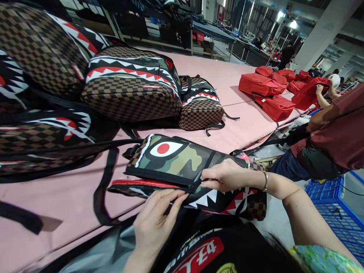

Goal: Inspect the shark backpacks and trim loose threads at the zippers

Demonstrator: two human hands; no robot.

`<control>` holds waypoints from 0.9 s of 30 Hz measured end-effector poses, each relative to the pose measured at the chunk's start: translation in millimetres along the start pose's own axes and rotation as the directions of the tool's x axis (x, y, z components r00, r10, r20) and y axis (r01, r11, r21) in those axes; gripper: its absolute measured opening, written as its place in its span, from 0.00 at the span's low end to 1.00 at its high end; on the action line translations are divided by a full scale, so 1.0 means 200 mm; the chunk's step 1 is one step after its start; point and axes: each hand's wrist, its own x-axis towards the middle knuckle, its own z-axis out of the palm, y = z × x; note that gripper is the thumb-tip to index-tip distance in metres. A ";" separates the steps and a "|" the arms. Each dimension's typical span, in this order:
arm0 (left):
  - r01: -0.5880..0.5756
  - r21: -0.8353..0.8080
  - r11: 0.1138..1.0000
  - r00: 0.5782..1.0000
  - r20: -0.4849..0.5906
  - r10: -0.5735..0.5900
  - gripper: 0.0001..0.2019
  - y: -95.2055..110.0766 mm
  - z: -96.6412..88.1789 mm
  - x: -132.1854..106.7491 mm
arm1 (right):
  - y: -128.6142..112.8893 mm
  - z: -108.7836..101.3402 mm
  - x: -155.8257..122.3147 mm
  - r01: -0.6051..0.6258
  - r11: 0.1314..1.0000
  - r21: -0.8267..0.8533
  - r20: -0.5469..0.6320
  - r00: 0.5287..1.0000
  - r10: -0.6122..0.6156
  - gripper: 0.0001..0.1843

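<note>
A camouflage and checkered backpack with a red-and-white eye and shark teeth lies on its side at the near edge of the pink table. Its zipper gapes on the left, where a red lining strip shows. My right hand, a bracelet on its wrist, is closed in a pinch on the zipper pull at the middle of the opening. Just left of it and lower, my left hand pinches the bag's edge below the zipper between thumb and fingers. A black strap hangs from the bag's left end.
Several checkered shark-mouth backpacks crowd the left and back of the pink table. Red bags are piled farther right, where a person in a maroon shirt handles one. A blue plastic crate stands at lower right.
</note>
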 end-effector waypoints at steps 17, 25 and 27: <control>0.106 -0.001 0.994 0.990 0.090 -0.106 0.05 0.02 0.01 0.04 | -0.04 0.03 0.01 0.095 0.967 -0.238 0.100 0.992 -0.072 0.18; 0.088 0.025 0.996 0.987 0.131 -0.091 0.04 0.01 -0.01 0.04 | -0.04 0.08 0.00 0.158 0.929 -0.335 -0.001 0.986 -0.168 0.19; 0.102 0.021 0.995 0.984 0.143 -0.103 0.04 0.02 -0.01 0.05 | -0.03 0.08 0.00 0.156 0.926 -0.343 -0.012 0.985 -0.170 0.18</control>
